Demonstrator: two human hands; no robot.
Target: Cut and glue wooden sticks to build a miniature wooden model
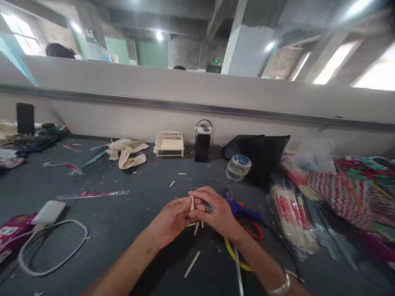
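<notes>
The left hand (171,222) and the right hand (216,209) meet over the desk (114,222), their fingertips pinching a small pale stick (192,203) between them. Loose pale sticks (191,265) lie beneath and on the near side of the hands, with a blue object (247,211) just right of the right hand. Well beyond both hands stands a miniature pale bench (169,144).

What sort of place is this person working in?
Probably a small-craft workshop: a miniature furniture-like model stands on a dark worktable, loose pale sticks lie near the hands, and the ceiling looks like bare concrete.
</notes>
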